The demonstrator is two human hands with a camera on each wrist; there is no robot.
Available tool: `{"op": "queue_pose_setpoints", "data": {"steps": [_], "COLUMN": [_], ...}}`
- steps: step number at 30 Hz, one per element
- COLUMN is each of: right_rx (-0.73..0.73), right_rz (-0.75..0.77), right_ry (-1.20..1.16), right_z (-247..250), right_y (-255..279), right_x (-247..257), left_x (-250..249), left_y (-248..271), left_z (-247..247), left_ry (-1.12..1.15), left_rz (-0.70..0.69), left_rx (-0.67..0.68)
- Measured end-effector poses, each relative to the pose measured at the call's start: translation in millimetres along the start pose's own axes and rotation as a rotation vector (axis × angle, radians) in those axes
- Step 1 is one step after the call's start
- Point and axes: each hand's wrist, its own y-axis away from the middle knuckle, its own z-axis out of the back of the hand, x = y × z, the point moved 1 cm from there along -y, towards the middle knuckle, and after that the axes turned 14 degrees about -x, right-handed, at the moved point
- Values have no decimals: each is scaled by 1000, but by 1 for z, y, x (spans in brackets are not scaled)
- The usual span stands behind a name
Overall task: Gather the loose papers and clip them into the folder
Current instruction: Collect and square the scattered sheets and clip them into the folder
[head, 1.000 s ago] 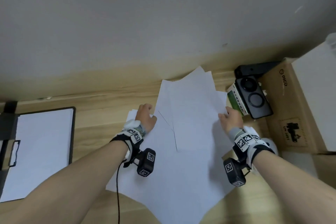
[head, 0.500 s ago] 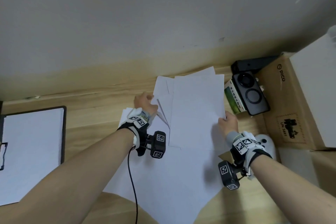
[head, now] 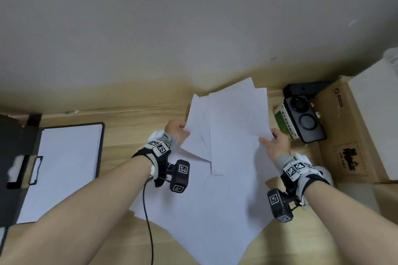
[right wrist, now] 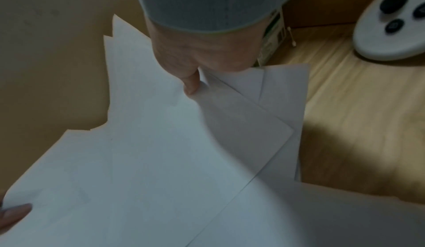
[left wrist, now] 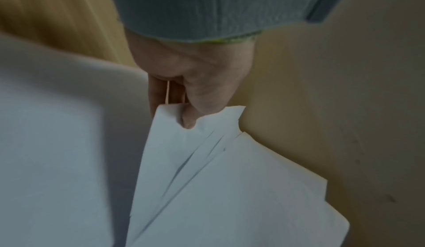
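Note:
Several loose white papers (head: pixel 234 127) are lifted off the wooden desk in a fanned, uneven bunch. My left hand (head: pixel 177 130) pinches their left edge, thumb on top (left wrist: pixel 190 120). My right hand (head: pixel 276 144) pinches the right edge, its thumb on the top sheet (right wrist: pixel 190 85). More white sheets (head: pixel 206 211) lie flat on the desk beneath. The black folder (head: pixel 13 153) lies open at the far left, with a metal clip and white paper (head: pixel 64 168) on its board.
A black device (head: pixel 303 118) on a green-labelled box sits right of the papers, against a cardboard box (head: pixel 349 135). A white controller (right wrist: pixel 391 23) lies by my right wrist. The wall (head: pixel 193 28) rises just behind the desk.
Both hands have drawn the upper sheets together and raised them off the desk. The head view has swung right then left, bringing the folder's clip back into view.

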Motion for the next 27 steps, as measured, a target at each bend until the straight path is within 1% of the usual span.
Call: {"op": "queue_pose_setpoints", "data": {"steps": [3,5,8,10,15,19,21,23,27], "right_rx": [-4,-3,-17,-37,-31,-26,26,114,280], "right_rz": [54,77,130,154,246,223,197,163,102], "right_ry": [-46,-126,-229,-230,-270,-332,-362,-354,-239], "right_z": [4,7,9,9,9,9,7,4,-22], "right_y": [9,12,28,31,57,70,81,90,124], "right_x": [22,40,69,84,129,152,162,166,145], "left_x": [0,-1,1,0,-10,-18,-20,-19,12], "left_y": [5,4,10,14,33,39,45,46,50], "left_z": [36,57,95,112,157,187,205,214,221], "left_ry": [-46,-52,-20,-1,66,91,87,76,-15], "left_rz": [-71,-100,-175,-218,-241,-248,-268,-277,-244], "left_rx": [-12,-29,-137,-198,-210,-216,-197,-128,9]}}
